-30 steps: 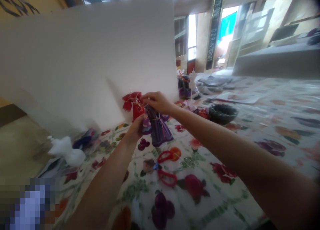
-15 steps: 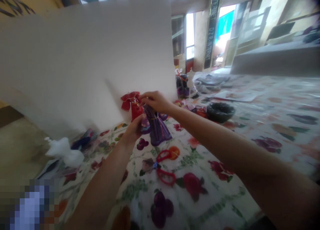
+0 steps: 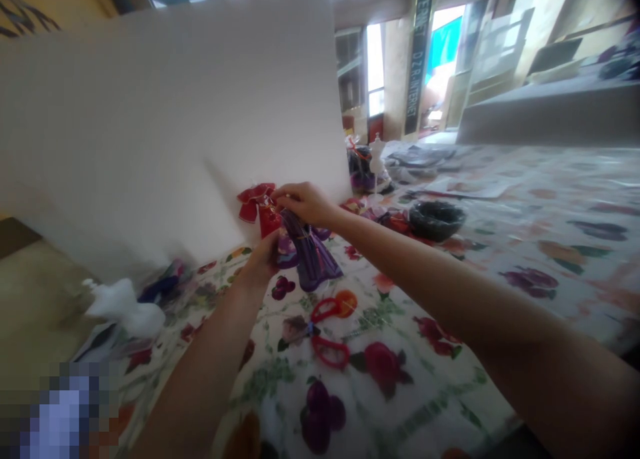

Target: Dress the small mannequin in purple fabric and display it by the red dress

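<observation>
Both my hands are closed on a small doll-sized purple shiny dress (image 3: 317, 262) held above the table. My left hand (image 3: 266, 251) grips it from the left and below, its fingers partly hidden by the fabric. From above, my right hand (image 3: 307, 202) pinches the upper part, with thumb and fingers close together. Just behind the hands is a small red dress with a bow (image 3: 257, 202), partly covered by my right fingers; I cannot tell whether they touch it. Red-handled scissors (image 3: 330, 352) lie on the table below the purple dress.
A fruit-patterned tablecloth (image 3: 400, 422) covers the table. A white mini mannequin (image 3: 127, 306) lies at left, and another mannequin (image 3: 377, 159) stands at the back. A black plastic-lined bowl (image 3: 436, 220) sits to the right. Behind rises a large white board (image 3: 175, 112).
The view has shifted slightly. My hands keep nearly the same hold on the purple dress, and the scissors stay where they were.
</observation>
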Demonstrator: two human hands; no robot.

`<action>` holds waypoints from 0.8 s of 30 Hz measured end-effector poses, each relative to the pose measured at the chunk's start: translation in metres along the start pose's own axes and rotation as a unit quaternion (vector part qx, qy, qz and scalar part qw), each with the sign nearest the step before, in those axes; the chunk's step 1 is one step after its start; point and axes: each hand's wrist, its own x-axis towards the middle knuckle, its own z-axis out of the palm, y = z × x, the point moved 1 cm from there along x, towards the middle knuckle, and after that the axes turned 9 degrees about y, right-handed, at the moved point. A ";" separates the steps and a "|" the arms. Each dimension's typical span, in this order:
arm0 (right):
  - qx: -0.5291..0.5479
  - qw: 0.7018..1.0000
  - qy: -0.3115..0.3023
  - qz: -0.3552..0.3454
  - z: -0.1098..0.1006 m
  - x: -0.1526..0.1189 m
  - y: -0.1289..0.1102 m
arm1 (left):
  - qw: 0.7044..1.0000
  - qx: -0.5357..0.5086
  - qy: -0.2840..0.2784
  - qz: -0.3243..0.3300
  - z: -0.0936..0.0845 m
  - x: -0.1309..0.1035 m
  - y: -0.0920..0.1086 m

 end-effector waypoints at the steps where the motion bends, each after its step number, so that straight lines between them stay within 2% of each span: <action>1: -0.001 1.000 -0.001 0.001 0.000 0.000 -0.001 | 1.000 0.002 0.000 0.006 0.000 -0.001 0.000; 6: 0.003 1.000 0.000 0.001 0.000 0.000 0.001 | 0.999 0.024 0.007 0.041 -0.005 -0.004 0.000; 9: -0.013 1.000 0.000 0.000 0.001 0.002 0.004 | 0.995 0.050 0.029 0.076 -0.008 -0.009 0.007; 12: -0.069 0.997 -0.004 -0.019 -0.001 0.007 0.004 | 0.981 0.056 0.085 0.165 -0.011 -0.018 0.019; 14: -0.118 0.992 -0.024 -0.024 -0.003 0.012 0.002 | 0.951 0.066 0.139 0.267 -0.012 -0.029 0.026; 15: -0.141 0.989 -0.039 -0.026 -0.004 0.015 0.000 | 0.923 0.089 0.169 0.334 -0.013 -0.035 0.028; 17: -0.182 0.980 -0.072 -0.032 -0.006 0.021 -0.004 | 0.794 0.256 0.225 0.503 -0.012 -0.050 0.029; 19: -0.213 0.971 -0.098 -0.039 -0.008 0.025 -0.007 | 0.675 0.387 0.224 0.586 -0.009 -0.061 0.024; 20: -0.223 0.968 -0.107 -0.041 -0.009 0.026 -0.008 | 0.633 0.430 0.216 0.607 -0.007 -0.065 0.020; 22: -0.232 0.965 -0.113 -0.042 -0.010 0.028 -0.009 | 0.576 0.477 0.202 0.632 -0.005 -0.070 0.012; 24: -0.234 0.965 -0.111 -0.041 -0.010 0.029 -0.009 | 0.537 0.501 0.197 0.649 -0.002 -0.073 0.001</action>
